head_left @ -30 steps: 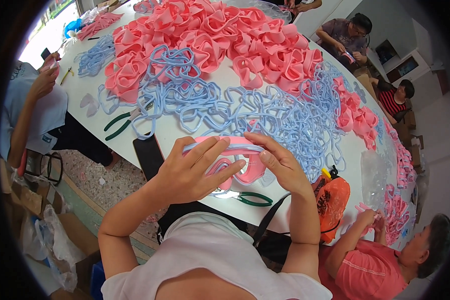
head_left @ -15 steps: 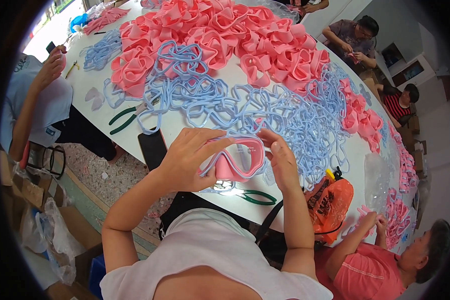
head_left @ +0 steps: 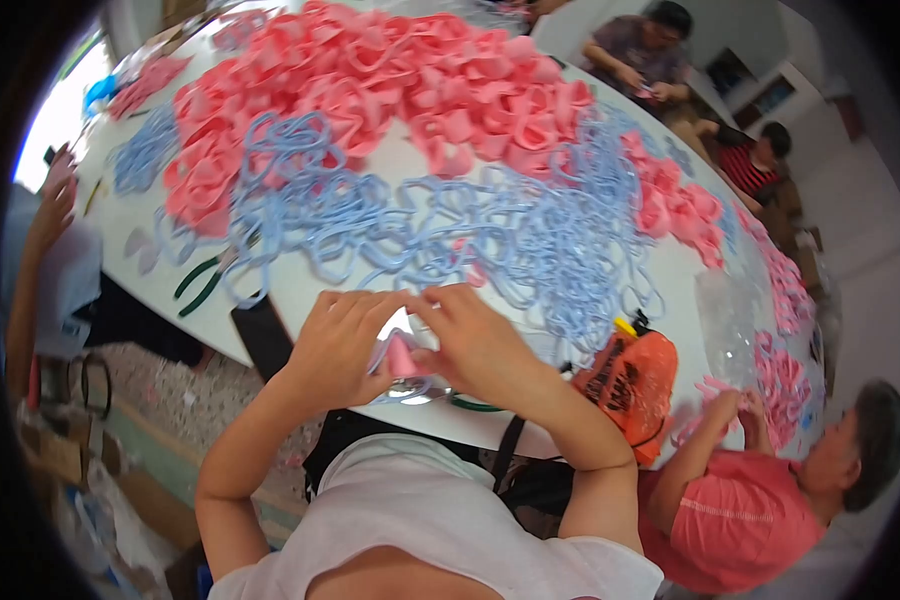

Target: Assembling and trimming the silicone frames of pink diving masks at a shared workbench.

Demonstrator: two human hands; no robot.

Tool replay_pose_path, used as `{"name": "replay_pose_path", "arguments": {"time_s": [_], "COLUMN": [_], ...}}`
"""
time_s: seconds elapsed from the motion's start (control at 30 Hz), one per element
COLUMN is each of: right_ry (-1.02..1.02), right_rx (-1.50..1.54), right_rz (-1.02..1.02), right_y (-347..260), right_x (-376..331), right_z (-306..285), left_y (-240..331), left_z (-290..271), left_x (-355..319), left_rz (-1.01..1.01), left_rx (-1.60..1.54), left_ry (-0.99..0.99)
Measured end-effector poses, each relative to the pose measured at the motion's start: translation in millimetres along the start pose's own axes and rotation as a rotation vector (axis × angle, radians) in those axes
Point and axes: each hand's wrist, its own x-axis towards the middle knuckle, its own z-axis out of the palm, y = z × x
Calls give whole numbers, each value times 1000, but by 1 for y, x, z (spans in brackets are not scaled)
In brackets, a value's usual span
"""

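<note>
A pink diving mask (head_left: 400,356) with a light blue rim is held close in front of me, above the near table edge. My left hand (head_left: 338,338) closes on its left side. My right hand (head_left: 478,345) bends over the top and right side, fingertips meeting the left hand's at the upper rim. Most of the mask is hidden behind the fingers. Under the hands lies a shiny clear piece (head_left: 410,388), and the dark green handle of a tool (head_left: 475,404) shows partly below my right hand.
Beyond lie a heap of pink mask skirts (head_left: 370,85) and tangled light blue frames (head_left: 550,250). Green-handled pliers (head_left: 200,285) and a black phone (head_left: 262,337) are left; an orange bag (head_left: 642,385) is right. Several people sit around the table, one in a red shirt (head_left: 740,520) close by.
My right hand has moved left across the mask, covering its right side, and both hands have drawn together. The view has shifted, so the table's contents appear further left.
</note>
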Motion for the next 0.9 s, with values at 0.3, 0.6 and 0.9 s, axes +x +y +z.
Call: {"name": "replay_pose_path", "arguments": {"time_s": [0.3,0.6,0.9], "right_ry": [94,47,119], "right_rx": [-65,-102,-17], "right_rz": [21,17,62], "right_y": [1,2,4], "right_x": [-7,-15,-6], "right_z": [13,25,34], "left_y": [4,7,3], "left_z": [13,19,23], "left_x": [1,-6,-10], "left_rz": [-93,-28,7], "left_rx": [21,101,105], "left_ry": [-100,-120,-111]}}
